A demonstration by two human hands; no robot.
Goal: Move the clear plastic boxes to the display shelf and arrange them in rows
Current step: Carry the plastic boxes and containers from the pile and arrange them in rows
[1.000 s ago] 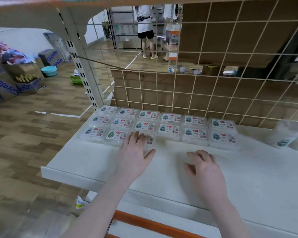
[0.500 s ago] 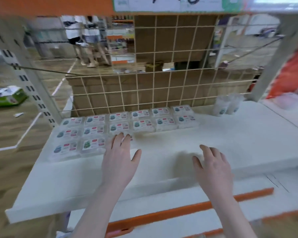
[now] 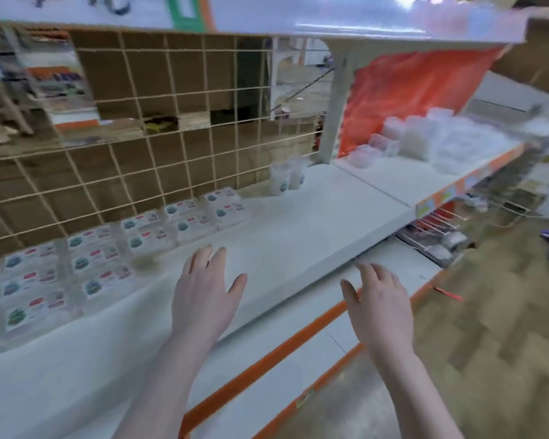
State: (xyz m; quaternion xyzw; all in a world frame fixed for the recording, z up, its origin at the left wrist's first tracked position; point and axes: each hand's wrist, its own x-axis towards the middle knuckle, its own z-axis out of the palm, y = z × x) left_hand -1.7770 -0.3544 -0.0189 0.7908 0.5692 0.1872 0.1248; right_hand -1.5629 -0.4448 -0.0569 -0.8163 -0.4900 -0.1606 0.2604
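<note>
Labelled clear plastic boxes ranged in rows on white display shelf, left hand and right hand held open, empty

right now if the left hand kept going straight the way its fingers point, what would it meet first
Probably bare shelf first: the left hand points up and slightly right, passing just right of the clear plastic boxes. Beyond that comes the wire grid. Depth is unclear in this blurred view.

1 head view – looks forward and down, tilted, close over shelf and both forearms.
</note>
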